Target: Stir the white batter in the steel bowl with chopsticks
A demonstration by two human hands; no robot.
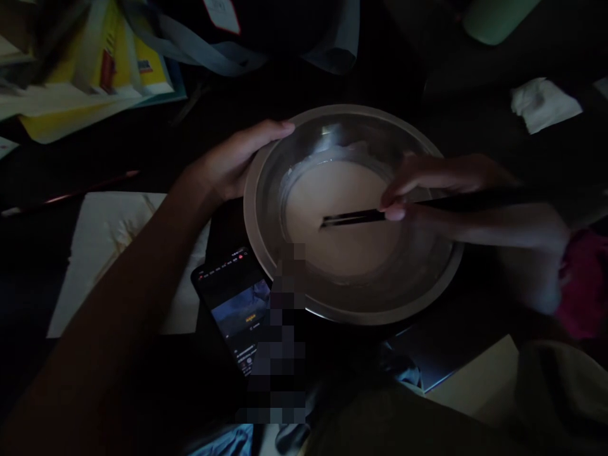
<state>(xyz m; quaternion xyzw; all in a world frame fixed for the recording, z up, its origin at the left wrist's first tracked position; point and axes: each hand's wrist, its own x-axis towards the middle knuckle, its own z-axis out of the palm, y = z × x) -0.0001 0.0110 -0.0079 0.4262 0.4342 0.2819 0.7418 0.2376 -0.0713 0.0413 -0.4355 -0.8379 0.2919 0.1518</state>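
Observation:
A wide metal bowl point(259, 237) holds a pale, smooth liquid point(344, 250), with smears of it up the inner wall. My left hand point(232, 161) grips the bowl's left side, its thumb lying along the rim and its other fingers hidden behind the wall. Over the bowl's right part, my right hand point(427, 190) is closed around a pair of dark chopsticks point(354, 218). Their tips reach the liquid near its middle, slightly left. A magenta band or cuff point(584, 285) circles my right wrist.
A lit phone point(237, 310) lies against the bowl's lower left, partly covered by a pixelated patch. Left of it is a white sheet point(85, 253) with thin strands on it. Yellow books point(152, 69) stand at the upper left, a crumpled tissue point(544, 104) at the upper right.

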